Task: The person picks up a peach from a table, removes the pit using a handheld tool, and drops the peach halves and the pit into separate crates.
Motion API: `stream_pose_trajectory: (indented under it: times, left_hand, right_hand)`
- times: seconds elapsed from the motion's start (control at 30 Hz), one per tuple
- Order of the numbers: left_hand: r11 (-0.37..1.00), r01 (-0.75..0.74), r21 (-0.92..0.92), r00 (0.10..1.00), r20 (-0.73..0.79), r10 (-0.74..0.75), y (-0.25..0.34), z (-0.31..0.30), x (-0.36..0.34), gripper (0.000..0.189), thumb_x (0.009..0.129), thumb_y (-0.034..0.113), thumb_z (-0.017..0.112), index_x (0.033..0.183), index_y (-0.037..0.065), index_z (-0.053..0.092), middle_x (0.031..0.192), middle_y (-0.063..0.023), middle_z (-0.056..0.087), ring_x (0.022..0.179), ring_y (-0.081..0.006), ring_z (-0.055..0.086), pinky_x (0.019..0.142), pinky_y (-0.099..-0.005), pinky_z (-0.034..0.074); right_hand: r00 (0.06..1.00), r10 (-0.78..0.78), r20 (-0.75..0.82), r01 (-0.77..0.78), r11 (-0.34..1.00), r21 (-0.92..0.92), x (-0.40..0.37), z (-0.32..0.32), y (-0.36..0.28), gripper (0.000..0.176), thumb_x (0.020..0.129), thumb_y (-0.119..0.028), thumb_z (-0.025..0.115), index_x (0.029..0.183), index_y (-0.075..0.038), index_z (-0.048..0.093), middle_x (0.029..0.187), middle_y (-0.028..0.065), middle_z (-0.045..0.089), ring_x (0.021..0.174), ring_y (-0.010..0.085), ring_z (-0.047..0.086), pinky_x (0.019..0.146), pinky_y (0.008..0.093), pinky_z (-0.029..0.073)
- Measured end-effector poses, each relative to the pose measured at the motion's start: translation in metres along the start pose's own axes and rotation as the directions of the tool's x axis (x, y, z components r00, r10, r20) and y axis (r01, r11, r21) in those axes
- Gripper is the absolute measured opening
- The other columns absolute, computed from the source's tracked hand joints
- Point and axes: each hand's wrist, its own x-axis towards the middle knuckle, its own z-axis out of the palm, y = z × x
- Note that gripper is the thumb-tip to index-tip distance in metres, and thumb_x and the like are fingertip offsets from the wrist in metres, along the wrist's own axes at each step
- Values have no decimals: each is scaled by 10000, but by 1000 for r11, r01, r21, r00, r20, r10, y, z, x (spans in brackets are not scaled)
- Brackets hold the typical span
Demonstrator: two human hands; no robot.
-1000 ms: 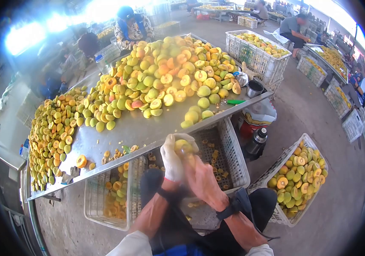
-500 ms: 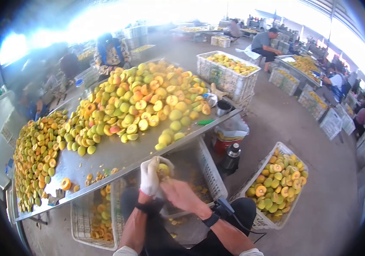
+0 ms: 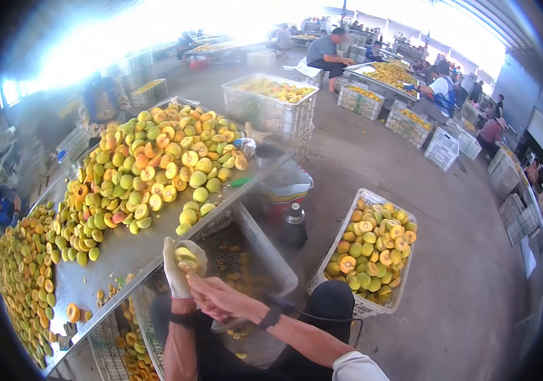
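Note:
In a white glove, my left hand (image 3: 175, 274) is wrapped around a yellow-green peach (image 3: 186, 258), which appears cut. My bare right hand (image 3: 222, 300) is closed, with its fingertips against the lower side of that fruit. Whatever it grips, if anything, is hidden by the fingers. Both hands are above a white plastic crate (image 3: 279, 274) with fruit scraps in its bottom. Just beyond them, the metal table (image 3: 119, 244) carries a large heap of peaches (image 3: 151, 165), many of them halved.
To the right stands a crate full of halved peaches (image 3: 373, 251). A dark thermos (image 3: 294, 225) and a sack (image 3: 284, 187) are beside the table. A metal cup (image 3: 268, 154) and a green-handled item (image 3: 241, 181) lie near its corner. Stacked crates (image 3: 271, 105) and seated workers are farther back.
The camera view has swung to the right, so the table and crates appear farther left. Both hands remain together at the peach, which now shows a cut edge.

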Motion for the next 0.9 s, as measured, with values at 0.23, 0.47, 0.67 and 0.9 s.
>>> stream_pose_trajectory:
  times: [0.23, 0.47, 0.67, 0.9]
  left_hand:
    - [630, -192, 753, 822, -227, 522, 0, 0, 5, 180, 961, 101, 653, 1119, 22, 689, 895, -45, 693, 714, -99, 607, 639, -241, 498]
    - [155, -120, 981, 605, -52, 795, 98, 42, -88, 218, 918, 45, 625, 1128, 26, 682, 994, -57, 709, 872, -136, 648, 775, -279, 531]
    - [-266, 456, 849, 583, -60, 810, 150, -47, -184, 234, 917, 137, 674, 1114, 15, 699, 1025, -141, 743, 946, -257, 714, 875, -361, 541]
    - [-120, 382, 916, 605, -151, 781, 161, -162, -179, 293, 930, 204, 690, 1141, 2, 720, 1064, -187, 751, 1006, -297, 733, 898, -383, 548]
  right_hand:
    - [954, -210, -213, 188, 975, -119, -14, -1, -15, 435, 1103, -447, 486, 821, -116, 516, 617, -71, 414, 451, 44, 375, 402, 241, 314]
    - [728, -665, -169, 186, 428, -884, -29, -8, -39, 403, 1058, -371, 579, 933, 12, 582, 710, 226, 639, 706, 449, 656, 633, 492, 489]
    - [697, -703, -145, 145, 336, -931, -29, -8, -36, 397, 1052, -382, 582, 920, -7, 574, 693, 257, 637, 701, 486, 644, 602, 533, 486]
    - [779, -597, -190, -1, 301, -954, -25, -14, -29, 405, 1035, -402, 586, 1003, 0, 624, 786, 296, 669, 800, 514, 656, 694, 580, 506]
